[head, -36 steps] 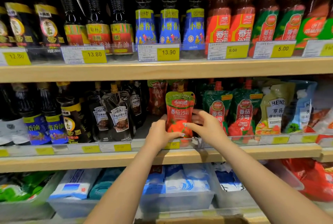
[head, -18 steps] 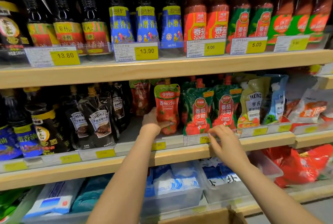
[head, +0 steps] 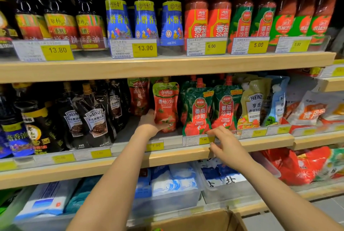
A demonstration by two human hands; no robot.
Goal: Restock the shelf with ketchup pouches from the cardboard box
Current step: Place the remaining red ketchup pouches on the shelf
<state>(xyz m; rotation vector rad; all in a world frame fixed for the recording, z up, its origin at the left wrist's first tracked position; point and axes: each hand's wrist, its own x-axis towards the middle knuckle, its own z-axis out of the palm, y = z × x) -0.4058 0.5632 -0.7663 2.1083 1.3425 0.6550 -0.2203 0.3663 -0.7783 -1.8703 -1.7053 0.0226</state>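
Note:
A red ketchup pouch (head: 166, 104) with a green top stands upright at the front of the middle shelf (head: 260, 142). My left hand (head: 151, 122) grips its lower left side, thumb across its front. Behind it leans another red pouch (head: 138, 97). My right hand (head: 226, 144) is at the shelf's front rail, its fingertips on the clear price strip below two green-and-red ketchup pouches (head: 198, 110); it holds nothing. A corner of the cardboard box (head: 201, 220) shows at the bottom edge.
Dark Heinz sauce pouches (head: 93, 117) stand left of the ketchup, Heinz dressing pouches (head: 254, 104) to the right. Bottles fill the upper shelf (head: 167, 67). Clear bins of blue-and-white bags (head: 173, 182) sit on the lower shelf, red bags (head: 297, 165) at right.
My right hand let go of the red pouch and dropped to the shelf's front rail. My left hand stays on the pouch. The view shifted right and closer.

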